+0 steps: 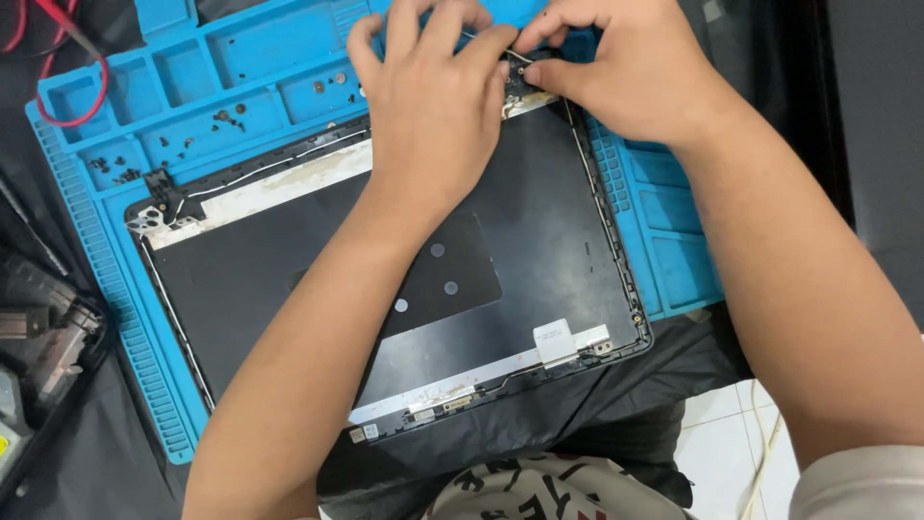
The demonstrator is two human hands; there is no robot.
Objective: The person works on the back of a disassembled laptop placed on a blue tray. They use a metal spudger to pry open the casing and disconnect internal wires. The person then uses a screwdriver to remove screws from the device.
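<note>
A black laptop lid panel [539, 241] lies inner side up on a blue repair mat [674, 231]. Both hands work at its far right corner. My left hand [433, 96] rests on the panel's top edge, fingers bent toward a small dark hinge part [520, 82]. My right hand [621, 63] pinches that same part and a thin wire between thumb and forefinger. A second metal hinge [154, 207] sits at the panel's far left corner. A white strip [279, 188] runs along the top edge.
Small screws [231, 117] lie in the mat's tray compartments. Red wires [72, 67] loop at the top left. A dark laptop base part [43, 332] sits at the left. Black cloth [577, 414] lies under the mat, with white floor tile [722, 443] at the lower right.
</note>
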